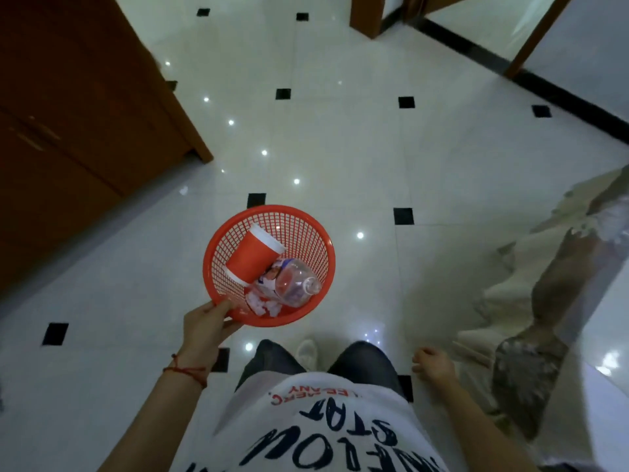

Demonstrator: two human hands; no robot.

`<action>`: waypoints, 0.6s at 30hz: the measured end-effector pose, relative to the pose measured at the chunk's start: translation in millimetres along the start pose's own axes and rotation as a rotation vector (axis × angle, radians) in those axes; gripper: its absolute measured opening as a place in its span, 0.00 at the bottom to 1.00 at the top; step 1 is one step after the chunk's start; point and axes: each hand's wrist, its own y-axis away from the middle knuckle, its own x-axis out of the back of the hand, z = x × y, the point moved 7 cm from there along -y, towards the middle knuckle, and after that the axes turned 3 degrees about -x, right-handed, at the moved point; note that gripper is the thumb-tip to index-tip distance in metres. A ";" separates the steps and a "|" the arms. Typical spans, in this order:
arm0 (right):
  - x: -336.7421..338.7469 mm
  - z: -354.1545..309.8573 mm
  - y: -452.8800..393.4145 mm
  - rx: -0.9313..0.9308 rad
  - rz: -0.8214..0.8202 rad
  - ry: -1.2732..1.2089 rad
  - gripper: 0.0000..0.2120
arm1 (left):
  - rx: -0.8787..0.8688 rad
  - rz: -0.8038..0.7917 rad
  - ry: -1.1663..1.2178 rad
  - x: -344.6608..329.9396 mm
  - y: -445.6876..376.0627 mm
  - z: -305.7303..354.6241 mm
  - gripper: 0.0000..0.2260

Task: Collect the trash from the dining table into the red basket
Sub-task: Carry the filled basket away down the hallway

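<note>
My left hand [204,323] grips the near rim of the red mesh basket [306,233], holding it out over the floor in front of me. Inside the basket lie a red paper cup [252,257] on its side, a clear plastic bottle [294,282] with a label, and crumpled white paper [265,306] at the bottom. My right hand [432,364] hangs by my right side with its fingers curled, holding nothing.
A brown wooden cabinet [78,131] stands at the left. The floor [340,148] is glossy white tile with small black squares. A cloth-draped piece of furniture [544,284] is at the right. Wooden legs and a door frame [367,15] stand at the far end.
</note>
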 end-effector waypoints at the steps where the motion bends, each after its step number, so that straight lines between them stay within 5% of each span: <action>1: 6.8 -3.7 -6.5 -0.022 0.012 -0.021 0.14 | -0.010 -0.030 -0.016 -21.0 -11.3 17.1 0.02; 10: 78.1 -51.7 -98.1 -0.249 0.042 -0.199 0.13 | -0.072 -0.181 -0.136 -232.6 -83.8 123.1 0.06; 18: 160.7 -194.8 -172.2 -0.187 0.015 -0.419 0.16 | -0.037 -0.216 -0.165 -379.3 -97.2 176.1 0.04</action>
